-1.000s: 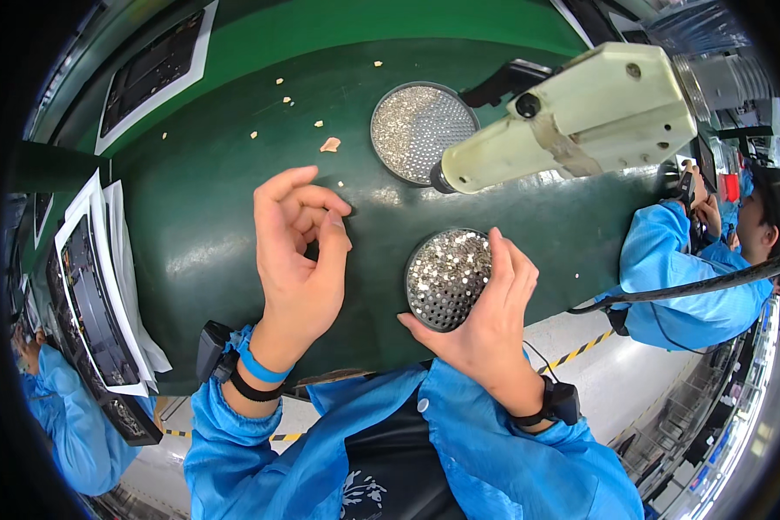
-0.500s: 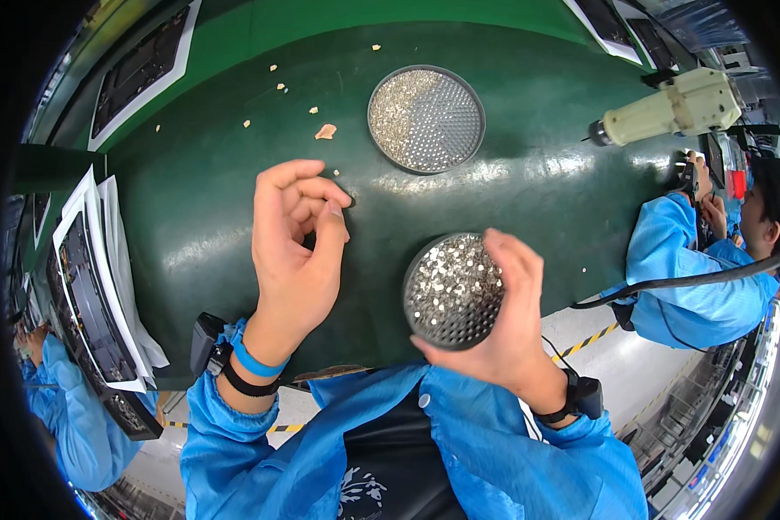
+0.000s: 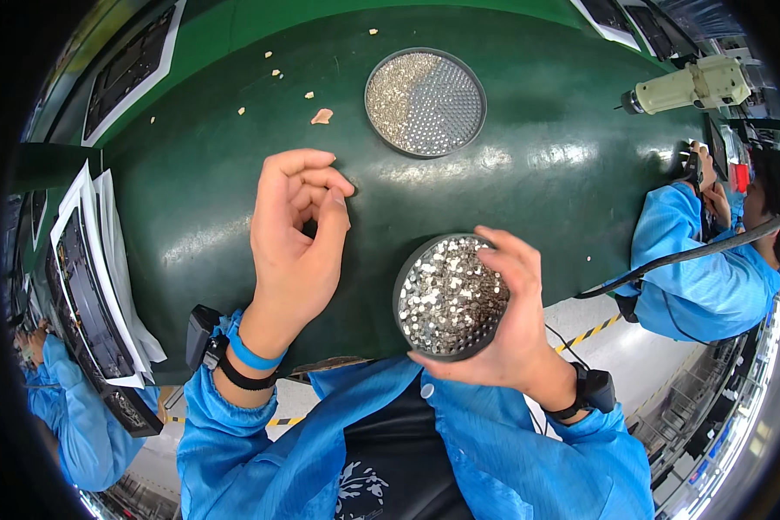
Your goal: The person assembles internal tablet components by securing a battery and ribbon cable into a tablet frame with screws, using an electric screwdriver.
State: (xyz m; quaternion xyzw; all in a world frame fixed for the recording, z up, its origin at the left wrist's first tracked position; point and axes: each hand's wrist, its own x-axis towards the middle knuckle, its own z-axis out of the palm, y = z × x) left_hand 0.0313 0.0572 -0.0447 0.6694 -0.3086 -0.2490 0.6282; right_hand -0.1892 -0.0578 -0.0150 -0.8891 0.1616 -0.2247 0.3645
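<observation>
My right hand [image 3: 522,303] grips a round dark dish [image 3: 400,334] by its right side, fingers on the far rim and thumb on the near rim. Small shiny metal pieces [image 3: 446,290], like screws, spread over most of its dimpled floor. To its left, over the green table, my left hand [image 3: 299,221] is curled with the thumb tip against the fingers; whatever they may pinch is hidden. Beyond both hands lies a second round dish [image 3: 482,108]. Similar small metal pieces [image 3: 392,100] fill its left half, and bare dimples show in its right half.
Pale scraps [image 3: 321,116] are scattered over the green table's [image 3: 217,182] far left. A cream power driver [image 3: 689,89] is at the far right. Flat dark panels with white sheets [image 3: 95,277] stand along the left edge. A co-worker in blue [image 3: 680,251] sits on the right, near a black cable [image 3: 693,264].
The metal pieces in the held dish have spread across more of its floor, toward the near side. That dish has shifted slightly left. My left hand keeps its curl.
</observation>
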